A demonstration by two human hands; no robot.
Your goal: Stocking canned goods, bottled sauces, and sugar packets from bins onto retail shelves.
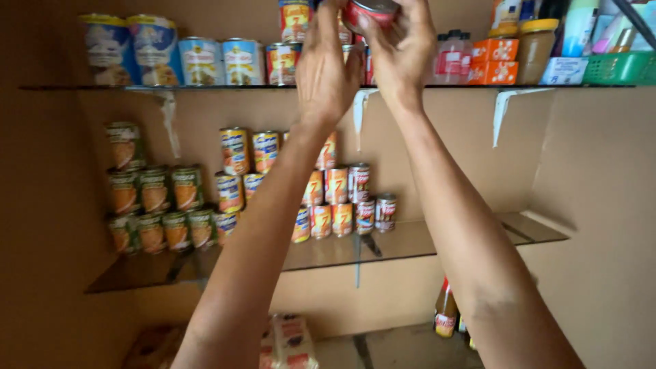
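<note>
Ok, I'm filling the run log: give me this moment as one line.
left hand: raised at top shelf, by stacked cans | right hand: gripping red can | middle shelf: stacked cans

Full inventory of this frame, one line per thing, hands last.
red can: one, red with a silver rim, held up at the top shelf
blue-and-white cans: four, top glass shelf, left
orange boxes: two stacked, top shelf, right
jar: one, yellow lid, top shelf, right
green basket: one, top shelf, far right
green cans: stack, count unclear, middle glass shelf, left
orange-and-red cans: stack, middle shelf, centre
bottle: one, red label, lower right
left hand: raised beside the can
right hand: gripping the can
</note>
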